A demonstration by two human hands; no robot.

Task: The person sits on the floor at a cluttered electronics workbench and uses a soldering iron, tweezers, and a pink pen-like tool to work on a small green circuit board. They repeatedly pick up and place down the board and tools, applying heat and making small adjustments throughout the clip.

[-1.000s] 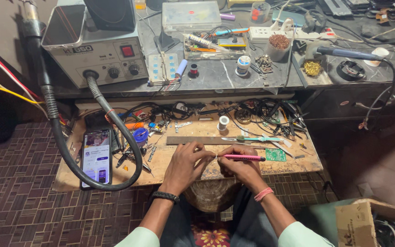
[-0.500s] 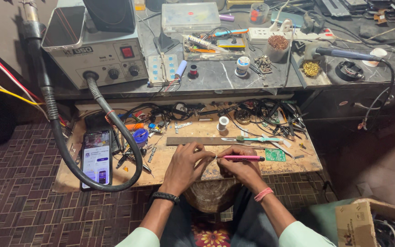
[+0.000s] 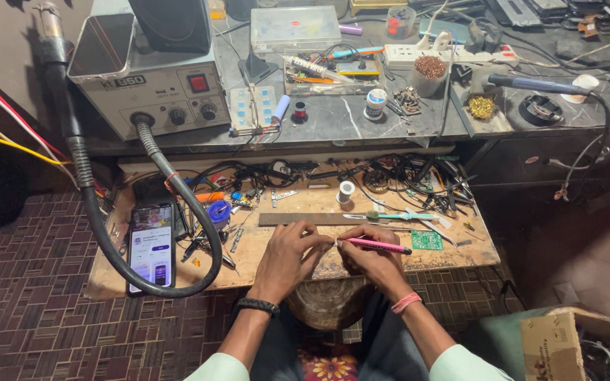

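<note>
1. Head view looks straight down on a cluttered wooden tabletop (image 3: 284,271), with both hands meeting at its front edge.
2. Right hand (image 3: 368,259) pinches a pink pen-shaped tool (image 3: 374,245) between thumb and fingers; the tool lies nearly level, its tip pointing left toward the other hand.
3. Left hand (image 3: 292,248) is curled, fingertips drawn together right at the tool's tip. Whatever small part it may be gripping is too tiny to make out.
4. A black band (image 3: 257,305) sits on the left wrist and a pink band (image 3: 406,303) on the right.
5. Just beyond the hands lies a long flat metal strip (image 3: 305,219), and near its right end a teal-handled tool (image 3: 397,216).
6. A small green circuit board (image 3: 426,240) rests just beside the pink tool's back end, to the right.
7. At the left of the tabletop a phone (image 3: 151,245) lies face up with its screen lit, ringed by a thick black hose (image 3: 199,219).
8. That hose runs up to a grey box-shaped machine (image 3: 153,88) with knobs and a red switch, standing on the upper grey shelf (image 3: 347,120).
9. A tangle of black wires (image 3: 390,176) spreads along the back of the tabletop, with a small white spool (image 3: 346,190) near its middle.
</note>
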